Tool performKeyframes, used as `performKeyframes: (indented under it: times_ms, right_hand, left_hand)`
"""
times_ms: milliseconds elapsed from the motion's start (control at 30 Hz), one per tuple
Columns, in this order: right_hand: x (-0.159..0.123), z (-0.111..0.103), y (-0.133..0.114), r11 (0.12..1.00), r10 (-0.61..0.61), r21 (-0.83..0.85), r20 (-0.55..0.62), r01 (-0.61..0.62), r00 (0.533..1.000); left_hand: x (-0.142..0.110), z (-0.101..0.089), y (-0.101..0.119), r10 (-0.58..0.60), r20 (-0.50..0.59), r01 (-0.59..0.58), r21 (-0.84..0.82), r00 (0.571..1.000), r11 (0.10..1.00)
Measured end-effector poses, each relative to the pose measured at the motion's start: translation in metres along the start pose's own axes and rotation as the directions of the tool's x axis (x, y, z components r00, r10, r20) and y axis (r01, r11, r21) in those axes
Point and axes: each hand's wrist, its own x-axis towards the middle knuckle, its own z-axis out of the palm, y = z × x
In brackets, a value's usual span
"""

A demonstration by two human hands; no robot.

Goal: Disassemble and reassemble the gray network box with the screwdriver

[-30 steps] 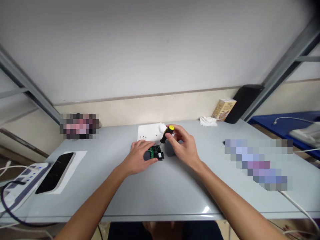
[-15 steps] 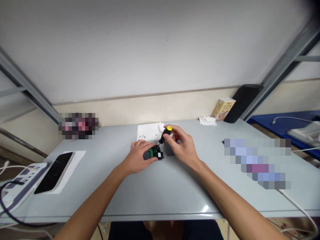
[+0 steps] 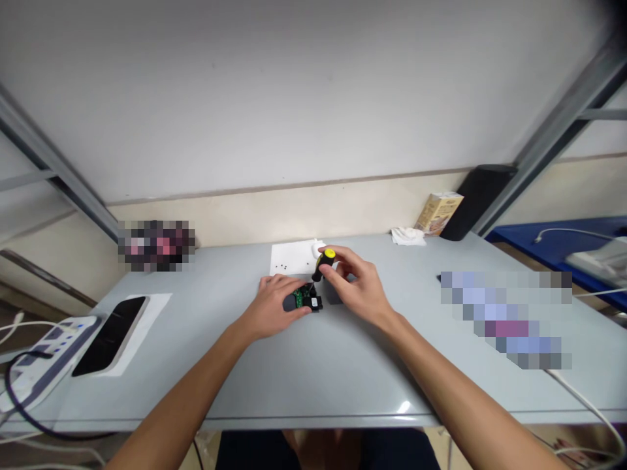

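Note:
A small open black device (image 3: 313,302) with a green circuit board (image 3: 299,297) lies on the grey desk. My left hand (image 3: 272,307) grips it from the left, fingers along its far edge and thumb along its near edge. In my right hand (image 3: 360,286) is a screwdriver (image 3: 321,267) with a black and yellow handle, held near its top between thumb and fingers. It leans, with its tip down at the far part of the device; the exact contact point is too small to make out. Several tiny dark screws (image 3: 281,266) lie on white paper (image 3: 292,253) just beyond.
A white rounded object (image 3: 316,250) sits on the paper, partly behind my right hand. To the left are a phone (image 3: 110,336) and a power strip (image 3: 49,359) with cables. At the back right stand crumpled tissue (image 3: 408,236), a yellow carton (image 3: 439,213) and a black cylinder (image 3: 479,202).
The screwdriver handle has shifted slightly left relative to the device. Both hands keep their hold, and the whole view has moved a little.

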Motion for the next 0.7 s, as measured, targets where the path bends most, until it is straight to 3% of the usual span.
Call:
performKeyframes:
  times_ms: [200, 467, 700]
  right_hand:
    - [0.005, -0.002, -0.006, 0.998, 0.015, 0.05, 0.151, -0.023, 0.988]
    - [0.046, -0.002, -0.022, 0.998, -0.011, 0.06, 0.373, -0.012, 0.928]
    - [0.037, 0.006, -0.013, 0.989, -0.021, 0.148, 0.274, -0.021, 0.962]
  left_hand:
    - [0.0, 0.0, 0.002, -0.016, 0.006, 0.016, -0.027, 1.0, 1.0]
    - [0.0, -0.003, 0.004, -0.018, 0.015, 0.018, -0.049, 1.0, 0.999]
    - [-0.001, -0.003, 0.003, 0.027, 0.002, -0.027, -0.011, 1.0, 1.0]
